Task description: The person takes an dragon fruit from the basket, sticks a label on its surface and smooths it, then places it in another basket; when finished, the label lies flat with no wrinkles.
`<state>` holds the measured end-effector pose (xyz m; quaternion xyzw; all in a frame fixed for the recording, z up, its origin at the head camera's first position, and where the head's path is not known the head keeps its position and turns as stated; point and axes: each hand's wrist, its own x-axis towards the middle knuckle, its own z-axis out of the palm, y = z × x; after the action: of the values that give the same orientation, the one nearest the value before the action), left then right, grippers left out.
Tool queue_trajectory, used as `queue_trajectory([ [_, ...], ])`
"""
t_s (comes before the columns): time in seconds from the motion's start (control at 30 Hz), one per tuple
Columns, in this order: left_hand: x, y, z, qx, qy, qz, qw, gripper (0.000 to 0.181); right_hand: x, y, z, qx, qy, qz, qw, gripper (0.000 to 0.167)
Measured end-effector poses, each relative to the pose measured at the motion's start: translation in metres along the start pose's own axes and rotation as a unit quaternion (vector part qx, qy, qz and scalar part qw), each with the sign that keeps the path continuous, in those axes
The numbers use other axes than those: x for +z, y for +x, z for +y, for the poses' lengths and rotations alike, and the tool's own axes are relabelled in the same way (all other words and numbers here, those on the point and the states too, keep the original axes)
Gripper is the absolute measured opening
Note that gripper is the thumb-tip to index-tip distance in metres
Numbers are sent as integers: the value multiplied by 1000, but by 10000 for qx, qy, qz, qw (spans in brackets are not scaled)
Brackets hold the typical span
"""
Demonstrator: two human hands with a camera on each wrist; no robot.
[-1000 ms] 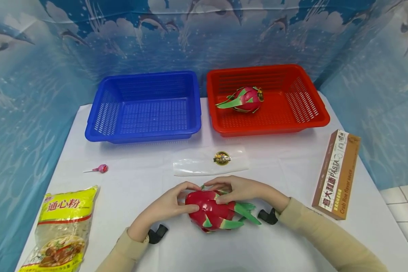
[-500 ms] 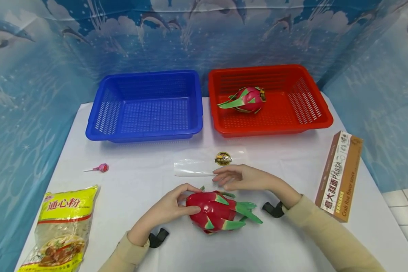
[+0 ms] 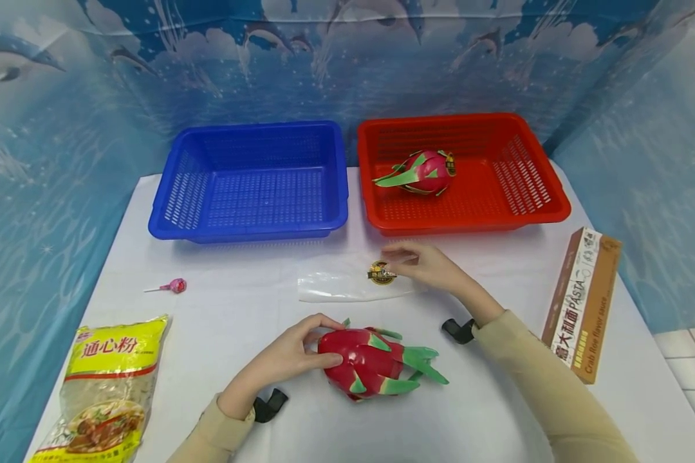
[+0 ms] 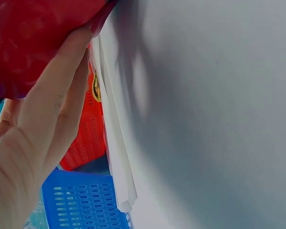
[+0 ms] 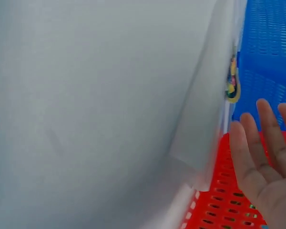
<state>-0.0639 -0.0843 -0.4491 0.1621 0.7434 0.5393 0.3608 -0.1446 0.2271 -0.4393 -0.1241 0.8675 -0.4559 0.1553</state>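
Observation:
A large red dragon fruit (image 3: 367,366) with green leaf tips lies on the white table near the front. My left hand (image 3: 292,350) holds its left end, thumb on the near side and fingers on the far side; the left wrist view shows the fingers (image 4: 62,86) against the red skin. Beyond the fruit, a flat clear plastic bag (image 3: 330,286) bears a black and gold label (image 3: 380,273). Over the bag's right part is my right hand (image 3: 425,265), fingertips by the label. Its fingers look loose and hold nothing in the right wrist view; whether they touch the bag is unclear.
A blue basket (image 3: 249,233) stands at the back left. Beside it a red basket (image 3: 469,222) contains a smaller dragon fruit (image 3: 428,172). A lollipop (image 3: 177,285) and a yellow pasta bag (image 3: 110,379) lie left, a brown pasta box (image 3: 585,308) right.
My right hand has let go of the dragon fruit and moved away from me to the plastic bag. My left hand has stayed on the fruit.

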Motion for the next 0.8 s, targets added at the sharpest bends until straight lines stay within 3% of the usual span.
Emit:
queue_trajectory([
  [0.47,-1,1,2,101,153,-64,9998,47,5,10,9,118,-360,467,9982,40],
  [0.8,-2,0,3,16,267,-35,9996,47,13,17,9,177,-912,369,9950,42],
])
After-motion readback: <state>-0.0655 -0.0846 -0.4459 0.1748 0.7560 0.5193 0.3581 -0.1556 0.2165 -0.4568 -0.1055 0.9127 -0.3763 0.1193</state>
